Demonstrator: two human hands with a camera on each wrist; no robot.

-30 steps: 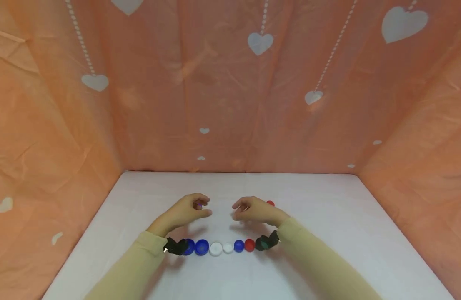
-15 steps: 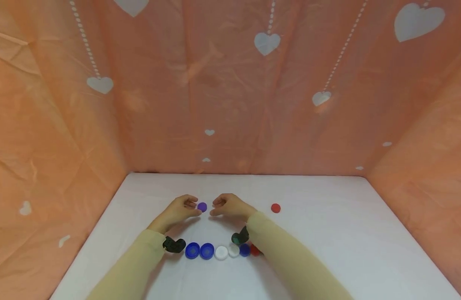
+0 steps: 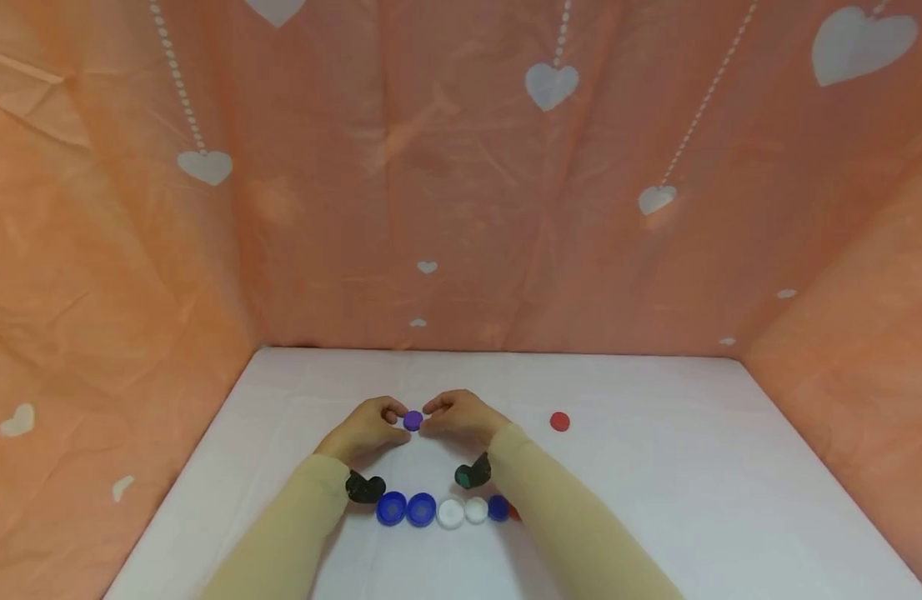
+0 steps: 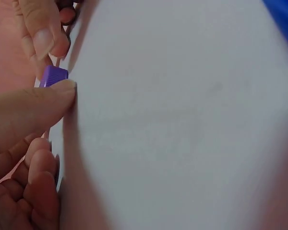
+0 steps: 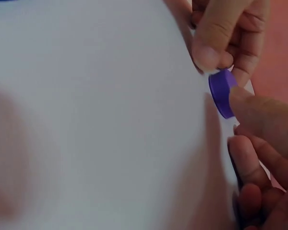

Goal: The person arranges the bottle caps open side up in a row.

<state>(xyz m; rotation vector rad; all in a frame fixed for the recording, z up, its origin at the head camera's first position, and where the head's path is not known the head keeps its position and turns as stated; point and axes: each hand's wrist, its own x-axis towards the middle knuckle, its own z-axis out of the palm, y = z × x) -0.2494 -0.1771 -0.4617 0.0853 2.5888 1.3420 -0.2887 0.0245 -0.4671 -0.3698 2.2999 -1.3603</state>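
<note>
A purple bottle cap is flanked by both hands. My left hand has its thumb and forefinger curled round its left side. From the other side, the thumb and fingers of my right hand come up against it. In the left wrist view, the left thumb overlaps the ridged side of the cap. The right thumb covers one edge of the cap in the right wrist view. How firmly each hand holds it, I cannot tell.
On the white table, a red cap lies to the right. Nearer me runs a row: two blue caps, two white caps, a smaller blue cap and a red one half behind the right sleeve. Orange heart-patterned cloth surrounds the table.
The right hand has moved left to the purple cap, uncovering the red cap on the right. The left hand has closed in on the purple cap. The head view has shifted slightly.
</note>
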